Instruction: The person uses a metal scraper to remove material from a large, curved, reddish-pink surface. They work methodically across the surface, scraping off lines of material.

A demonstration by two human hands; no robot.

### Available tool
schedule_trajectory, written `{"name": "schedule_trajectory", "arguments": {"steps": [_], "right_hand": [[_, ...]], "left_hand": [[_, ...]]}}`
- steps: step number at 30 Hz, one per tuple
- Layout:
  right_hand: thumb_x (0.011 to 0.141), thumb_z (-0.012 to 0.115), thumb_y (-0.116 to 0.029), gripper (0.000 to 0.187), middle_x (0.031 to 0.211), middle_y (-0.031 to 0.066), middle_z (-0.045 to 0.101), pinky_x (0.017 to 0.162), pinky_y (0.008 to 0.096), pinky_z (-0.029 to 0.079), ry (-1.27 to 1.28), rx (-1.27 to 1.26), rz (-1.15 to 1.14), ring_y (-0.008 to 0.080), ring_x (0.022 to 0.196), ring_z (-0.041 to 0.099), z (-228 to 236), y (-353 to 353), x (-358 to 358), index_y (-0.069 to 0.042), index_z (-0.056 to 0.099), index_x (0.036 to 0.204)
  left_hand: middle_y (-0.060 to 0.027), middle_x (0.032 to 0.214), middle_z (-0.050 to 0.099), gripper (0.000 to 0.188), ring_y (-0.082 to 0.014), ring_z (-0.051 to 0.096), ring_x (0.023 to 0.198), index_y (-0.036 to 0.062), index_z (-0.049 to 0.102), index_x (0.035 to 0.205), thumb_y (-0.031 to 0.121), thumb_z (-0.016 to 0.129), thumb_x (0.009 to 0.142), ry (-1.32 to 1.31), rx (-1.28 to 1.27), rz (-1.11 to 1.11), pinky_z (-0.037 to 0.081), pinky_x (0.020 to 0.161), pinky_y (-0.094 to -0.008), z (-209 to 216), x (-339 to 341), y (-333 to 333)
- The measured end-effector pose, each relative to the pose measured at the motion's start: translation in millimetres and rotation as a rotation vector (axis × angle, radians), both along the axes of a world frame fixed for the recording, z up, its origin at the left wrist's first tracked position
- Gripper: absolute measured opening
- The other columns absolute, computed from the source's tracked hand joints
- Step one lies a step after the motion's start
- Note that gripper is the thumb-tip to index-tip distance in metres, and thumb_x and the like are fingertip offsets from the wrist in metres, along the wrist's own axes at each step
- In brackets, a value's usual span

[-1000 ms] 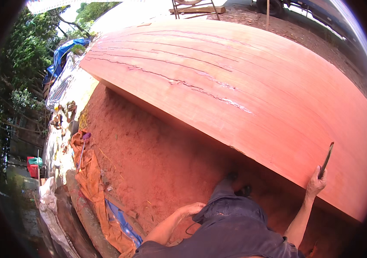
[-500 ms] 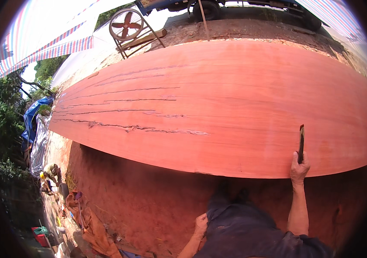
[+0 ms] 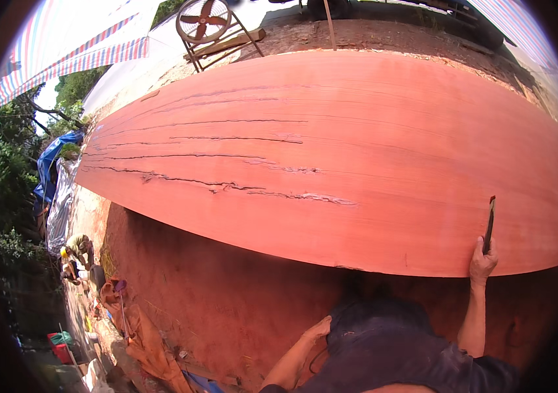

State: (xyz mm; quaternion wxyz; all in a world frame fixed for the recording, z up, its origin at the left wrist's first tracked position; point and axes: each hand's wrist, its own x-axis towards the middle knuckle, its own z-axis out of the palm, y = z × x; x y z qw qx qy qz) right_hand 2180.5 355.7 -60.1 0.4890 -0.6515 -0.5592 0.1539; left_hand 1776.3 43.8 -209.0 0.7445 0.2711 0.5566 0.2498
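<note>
A long, broad reddish wooden slab (image 3: 390, 150) stretches across the view in front of me, with several dark cracks running along its left half. Over its near right edge, my right hand (image 3: 482, 261) is closed around a narrow, dark, flat strip-like tool (image 3: 489, 226). The tool stands up from my fist, tipped slightly right, with a reddish top end; its exact kind is unclear. My left hand (image 3: 320, 326) rests against the dark clothing at my thigh, its fingers fairly straight and partly hidden, with no object visible in it.
A caged fan (image 3: 203, 19) on a metal stand is beyond the slab's far edge, near a thin upright pole (image 3: 330, 26). Parked vehicle wheels show at the top. A person (image 3: 81, 249) crouches at far left, near a brown cloth (image 3: 141, 337). Striped sheeting (image 3: 89, 59) hangs overhead.
The view has shifted, and the slab's cracks appear farther right. My right hand, still gripping the dark tool, appears farther right and slightly lower. My left hand's fingers look straighter against my thigh.
</note>
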Motion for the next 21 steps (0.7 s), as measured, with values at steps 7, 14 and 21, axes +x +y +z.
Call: {"name": "schedule_trajectory", "arguments": {"steps": [7,14,21], "right_hand": [[0.105,0.067,-0.016,0.014,0.085,-0.0072,0.054,0.07,0.0228,0.042,0.019,-0.027,0.011,0.0043,0.079,0.048,-14,1,14,-0.002,0.066,0.101],[0.105,0.066,-0.014,0.014,0.094,-0.004,0.062,0.08,0.0243,0.047,0.076,-0.023,-0.019,0.0066,0.088,0.055,-20,-4,19,0.0,0.068,0.106],[0.104,0.067,-0.013,0.017,0.1,-0.0008,0.066,0.086,0.0267,0.049,0.077,0.002,-0.057,0.0095,0.093,0.059,-23,-3,22,0.002,0.069,0.112]], "left_hand": [[-0.0156,0.132,0.069,0.049,-0.0298,0.066,0.121,-0.0013,0.062,0.136,0.019,0.07,0.092,0.286,0.23,-0.127,0.051,0.106,-0.0402,-29,-16,-20],[-0.019,0.132,0.068,0.048,-0.0339,0.064,0.124,-0.0022,0.062,0.134,0.018,0.069,0.09,0.61,0.49,-0.236,0.049,0.108,-0.0416,-70,-9,-37],[-0.0246,0.122,0.068,0.045,-0.0421,0.064,0.119,-0.0025,0.065,0.123,0.022,0.071,0.085,0.797,0.535,-0.312,0.05,0.104,-0.0452,-101,7,-30]]}}
